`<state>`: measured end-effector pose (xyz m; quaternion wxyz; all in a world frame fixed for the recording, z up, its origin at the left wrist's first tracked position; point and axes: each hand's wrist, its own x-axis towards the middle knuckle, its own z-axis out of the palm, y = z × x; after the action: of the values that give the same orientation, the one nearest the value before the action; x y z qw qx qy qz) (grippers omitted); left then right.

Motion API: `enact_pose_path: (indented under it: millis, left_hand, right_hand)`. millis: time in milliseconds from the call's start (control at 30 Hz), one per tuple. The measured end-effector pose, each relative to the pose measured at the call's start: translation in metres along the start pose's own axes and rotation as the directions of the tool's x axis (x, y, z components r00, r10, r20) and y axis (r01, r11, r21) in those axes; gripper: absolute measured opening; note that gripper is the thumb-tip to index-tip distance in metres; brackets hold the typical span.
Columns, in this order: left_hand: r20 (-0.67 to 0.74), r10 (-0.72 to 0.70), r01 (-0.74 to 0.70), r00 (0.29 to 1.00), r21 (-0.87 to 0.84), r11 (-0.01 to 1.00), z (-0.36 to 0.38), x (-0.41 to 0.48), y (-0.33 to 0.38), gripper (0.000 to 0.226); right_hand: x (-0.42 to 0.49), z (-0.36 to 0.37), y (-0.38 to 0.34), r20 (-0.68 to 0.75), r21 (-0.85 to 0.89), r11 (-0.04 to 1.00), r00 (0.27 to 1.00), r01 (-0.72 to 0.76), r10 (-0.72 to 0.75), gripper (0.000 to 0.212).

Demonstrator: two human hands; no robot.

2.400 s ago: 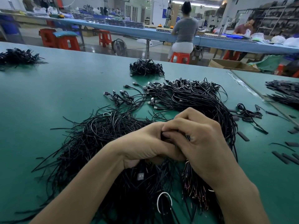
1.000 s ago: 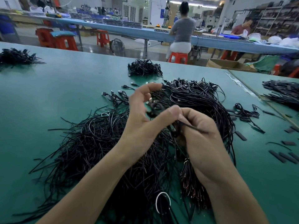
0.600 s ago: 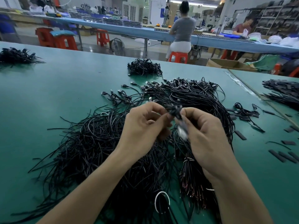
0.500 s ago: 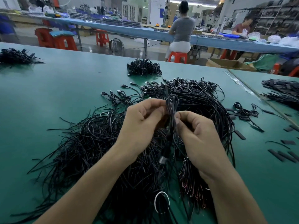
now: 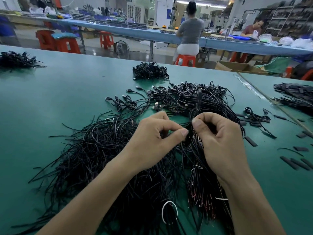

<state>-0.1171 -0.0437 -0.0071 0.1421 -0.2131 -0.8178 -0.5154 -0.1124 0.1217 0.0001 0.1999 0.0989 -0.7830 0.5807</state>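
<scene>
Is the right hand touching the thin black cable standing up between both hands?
Touching. The head view shows the right hand pinching the thin black cable between thumb and forefinger.

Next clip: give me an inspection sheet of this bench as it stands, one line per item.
Surface: green table, matte, seam at right.
Job's things: folded cable, black, rising from between both hands.
Clutter: short black sleeve pieces scattered at right; white loop near the front edge.
Grippers: left hand and right hand both pinch the folded cable.
Cables: big loose pile under the hands; small bundle behind it.
Surroundings: person seated at a blue bench; cardboard box beyond the table.
</scene>
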Motion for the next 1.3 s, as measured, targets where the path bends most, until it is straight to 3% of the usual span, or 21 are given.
enact_pose_path:
  millis: [133, 233, 367, 500, 633, 700, 800, 867, 933, 1000, 1167, 1233, 1300]
  left_hand:
    - [0.047, -0.002, -0.002, 0.999, 0.07, 0.998, 0.007, -0.001, 0.003, 0.028]
    - [0.051, -0.172, 0.178, 0.984, -0.151, 0.972, 0.005, -0.001, 0.006, 0.05]
    - [0.154, -0.31, 0.337, 0.938, -0.613, 0.714, 0.003, 0.001, 0.008, 0.059]
    - [0.215, -0.436, 0.451, 0.874, -0.695, 0.56, 0.001, 0.004, 0.007, 0.068]
    - [0.146, -0.402, 0.386, 0.904, -0.682, 0.622, -0.003, 0.005, 0.006, 0.033]
    - [0.1, -0.355, 0.324, 0.929, -0.681, 0.657, -0.004, 0.006, 0.003, 0.045]
    - [0.072, -0.261, 0.254, 0.963, -0.574, 0.778, -0.006, 0.005, 0.001, 0.057]
    - [0.049, -0.148, 0.156, 0.988, -0.36, 0.92, -0.005, 0.004, -0.001, 0.056]
    - [0.022, -0.012, 0.015, 1.0, -0.122, 0.992, -0.002, 0.001, -0.003, 0.047]
    - [0.005, 0.123, -0.123, 0.992, 0.056, 0.991, 0.0, -0.001, -0.004, 0.036]
    - [0.097, 0.318, -0.332, 0.943, 0.213, 0.919, -0.001, -0.001, -0.014, 0.028]
    - [0.089, 0.33, -0.342, 0.94, 0.288, 0.895, -0.002, 0.0, -0.024, 0.027]
    - [-0.026, 0.301, -0.265, 0.953, 0.407, 0.874, -0.003, 0.007, -0.035, 0.025]
  right_hand:
    - [-0.001, 0.005, -0.002, 0.007, 0.015, 1.0, 1.0, 0.016, -0.017, 0.015]
    - [-0.002, 0.008, -0.003, 0.045, 0.009, 1.0, 0.999, 0.0, 0.0, 0.012]
    - [-0.003, 0.008, -0.006, 0.117, 0.005, 1.0, 0.993, -0.009, 0.009, 0.01]
    - [-0.004, 0.007, -0.007, 0.172, -0.013, 1.0, 0.985, -0.016, 0.018, 0.014]
    - [-0.004, 0.008, 0.0, 0.185, -0.068, 0.997, 0.982, -0.035, 0.047, 0.016]
    - [-0.004, 0.009, 0.002, 0.167, -0.057, 0.997, 0.984, -0.05, 0.059, 0.014]
    - [-0.003, 0.009, 0.006, 0.15, -0.04, 0.995, 0.984, -0.092, 0.097, 0.016]
    - [-0.003, 0.008, 0.008, 0.155, -0.033, 0.99, 0.977, -0.141, 0.144, 0.019]
    - [-0.003, 0.008, 0.008, 0.19, 0.005, 0.981, 0.964, -0.192, 0.188, 0.021]
    - [-0.003, 0.007, 0.007, 0.243, 0.074, 0.968, 0.946, -0.24, 0.216, 0.021]
    - [-0.001, 0.003, 0.008, 0.288, 0.183, 0.924, 0.917, -0.337, 0.277, 0.02]
    - [-0.002, 0.003, 0.013, 0.219, 0.107, 0.931, 0.922, -0.349, 0.32, 0.015]
    - [-0.001, 0.001, 0.022, 0.117, -0.049, 0.94, 0.933, -0.336, 0.34, 0.01]
